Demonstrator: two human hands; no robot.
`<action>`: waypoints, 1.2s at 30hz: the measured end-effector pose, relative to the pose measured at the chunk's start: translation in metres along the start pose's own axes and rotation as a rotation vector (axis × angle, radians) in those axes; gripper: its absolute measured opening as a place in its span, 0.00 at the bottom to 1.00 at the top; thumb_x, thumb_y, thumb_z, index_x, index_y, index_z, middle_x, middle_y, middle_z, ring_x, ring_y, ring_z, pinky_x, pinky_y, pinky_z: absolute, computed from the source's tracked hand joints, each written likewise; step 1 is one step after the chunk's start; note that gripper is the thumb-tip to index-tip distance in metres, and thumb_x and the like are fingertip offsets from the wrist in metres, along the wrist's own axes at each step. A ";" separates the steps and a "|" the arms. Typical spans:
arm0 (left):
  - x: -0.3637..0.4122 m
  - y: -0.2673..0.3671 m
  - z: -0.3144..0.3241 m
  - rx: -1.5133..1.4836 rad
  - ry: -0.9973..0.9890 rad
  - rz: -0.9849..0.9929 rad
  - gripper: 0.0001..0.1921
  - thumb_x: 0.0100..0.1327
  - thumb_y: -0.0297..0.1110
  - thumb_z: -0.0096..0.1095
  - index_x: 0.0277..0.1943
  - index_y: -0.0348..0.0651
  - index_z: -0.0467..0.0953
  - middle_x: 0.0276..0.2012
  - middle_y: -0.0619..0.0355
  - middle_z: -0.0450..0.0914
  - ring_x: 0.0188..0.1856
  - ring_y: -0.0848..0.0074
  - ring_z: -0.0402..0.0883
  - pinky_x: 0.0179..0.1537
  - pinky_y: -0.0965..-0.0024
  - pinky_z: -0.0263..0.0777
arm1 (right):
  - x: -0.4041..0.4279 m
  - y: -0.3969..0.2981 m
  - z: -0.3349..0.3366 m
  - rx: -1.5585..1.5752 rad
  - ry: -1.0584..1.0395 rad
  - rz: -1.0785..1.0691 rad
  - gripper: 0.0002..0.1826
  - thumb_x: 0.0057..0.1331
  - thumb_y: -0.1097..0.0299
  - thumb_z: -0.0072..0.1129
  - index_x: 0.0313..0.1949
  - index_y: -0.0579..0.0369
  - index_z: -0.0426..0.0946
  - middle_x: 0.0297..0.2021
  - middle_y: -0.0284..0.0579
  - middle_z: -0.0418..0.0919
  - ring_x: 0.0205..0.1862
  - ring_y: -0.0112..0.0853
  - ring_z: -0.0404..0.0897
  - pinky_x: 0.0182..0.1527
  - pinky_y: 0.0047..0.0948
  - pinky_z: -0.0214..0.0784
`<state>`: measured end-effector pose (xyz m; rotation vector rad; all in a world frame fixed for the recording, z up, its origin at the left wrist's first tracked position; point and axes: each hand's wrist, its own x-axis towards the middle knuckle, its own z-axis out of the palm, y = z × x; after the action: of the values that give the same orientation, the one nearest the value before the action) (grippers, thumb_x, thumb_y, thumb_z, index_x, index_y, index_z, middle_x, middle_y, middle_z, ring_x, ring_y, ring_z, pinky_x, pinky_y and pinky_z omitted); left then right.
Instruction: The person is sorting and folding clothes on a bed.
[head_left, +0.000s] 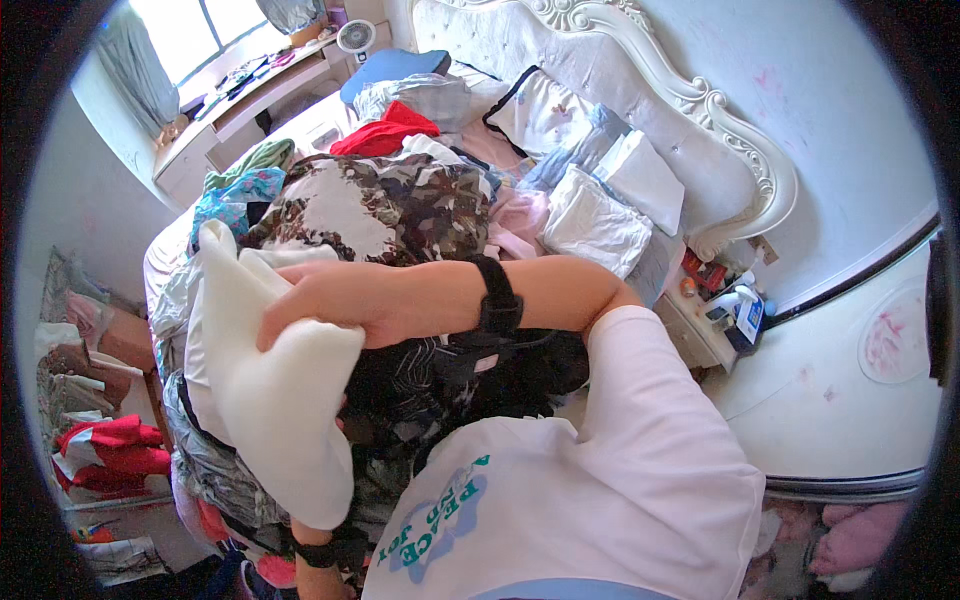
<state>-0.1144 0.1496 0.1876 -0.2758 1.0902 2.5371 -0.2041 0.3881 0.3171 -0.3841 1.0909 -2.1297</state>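
Note:
A thick white soft cloth (255, 390) hangs at the left of the head view, over the near edge of the clothes-covered bed. My right hand (304, 300) reaches across from the right and grips its upper part, the fingers sunk in the folds. The cloth hides most of my left hand; its wrist (311, 534) with a black strap shows below, and a sliver of skin shows at the cloth's right edge. Beside the cloth lie dark clothes (450, 375) and a brown-and-white camouflage garment (427, 202).
Red cloth (386, 131), white folded cloth (596, 217) and a blue pillow (394, 71) lie towards the carved white headboard (705, 112). A nightstand (694, 330) holding small items is at right. Shelves with clothes (112, 450) stand at left. A small fan (356, 37) stands beyond the bed.

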 end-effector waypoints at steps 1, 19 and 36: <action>-0.004 -0.006 0.001 -0.009 -0.012 -0.022 0.26 0.67 0.46 0.40 0.63 0.39 0.58 0.58 0.49 0.68 0.56 0.61 0.71 0.57 0.60 0.66 | -0.010 0.001 0.005 0.001 0.004 0.000 0.26 0.52 0.76 0.59 0.52 0.58 0.65 0.41 0.44 0.74 0.39 0.27 0.78 0.40 0.25 0.72; 0.002 -0.050 0.016 -0.137 -0.291 -0.474 0.29 0.66 0.48 0.40 0.64 0.39 0.55 0.60 0.47 0.65 0.57 0.59 0.70 0.57 0.59 0.66 | -0.159 0.063 0.021 0.091 0.559 0.009 0.27 0.51 0.73 0.64 0.51 0.62 0.67 0.44 0.47 0.75 0.43 0.33 0.78 0.47 0.31 0.71; -0.012 -0.084 -0.002 -0.037 -0.404 -0.990 0.30 0.64 0.46 0.44 0.64 0.36 0.56 0.58 0.44 0.67 0.55 0.57 0.71 0.54 0.56 0.68 | -0.245 0.143 0.087 0.353 0.907 -0.010 0.38 0.55 0.65 0.61 0.61 0.64 0.54 0.54 0.55 0.67 0.54 0.38 0.71 0.56 0.36 0.65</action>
<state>-0.0692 0.1986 0.1352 -0.2191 0.5337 1.6178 0.0813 0.4528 0.2679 0.8199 1.1090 -2.4874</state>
